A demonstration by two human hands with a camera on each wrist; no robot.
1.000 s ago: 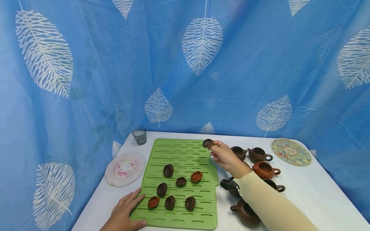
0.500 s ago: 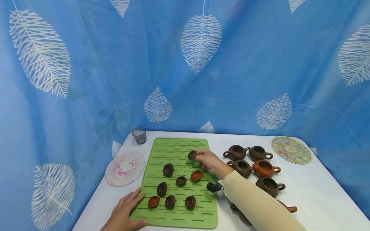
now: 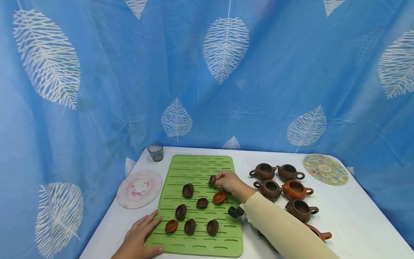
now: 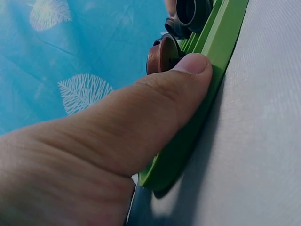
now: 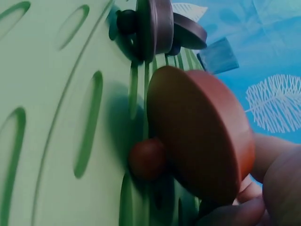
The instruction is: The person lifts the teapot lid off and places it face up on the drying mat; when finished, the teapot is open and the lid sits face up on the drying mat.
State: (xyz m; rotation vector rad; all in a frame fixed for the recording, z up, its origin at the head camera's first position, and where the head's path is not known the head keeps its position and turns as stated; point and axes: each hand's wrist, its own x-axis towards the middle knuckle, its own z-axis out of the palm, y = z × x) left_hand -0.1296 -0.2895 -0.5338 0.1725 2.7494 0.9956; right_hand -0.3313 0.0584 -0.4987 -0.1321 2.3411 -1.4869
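Observation:
My right hand (image 3: 231, 184) pinches a small dark brown teapot lid (image 3: 212, 180) at the right middle of the green ridged mat (image 3: 197, 163). Just below that hand lies a reddish-orange lid (image 3: 219, 197), which looms large in the right wrist view with its round knob against the mat; fingers show behind it. My left hand (image 3: 137, 237) rests with spread fingers on the mat's near left edge. In the left wrist view its thumb (image 4: 160, 101) lies along the green rim. Several more lids, such as a dark one (image 3: 188, 190) and a reddish one (image 3: 171, 226), lie knob-down and tilted.
Right of the mat stand several lidless teapots, among them a reddish one (image 3: 295, 189) and a dark one (image 3: 263, 171); my right sleeve hides some. A patterned disc (image 3: 325, 169) lies far right, a pink-white disc (image 3: 139, 189) left. A glass (image 3: 156, 151) stands back left.
My right hand has carried the dark lid from above the mat's right edge leftward and down to the mat. More teapots are uncovered by the arm. The left hand stays put.

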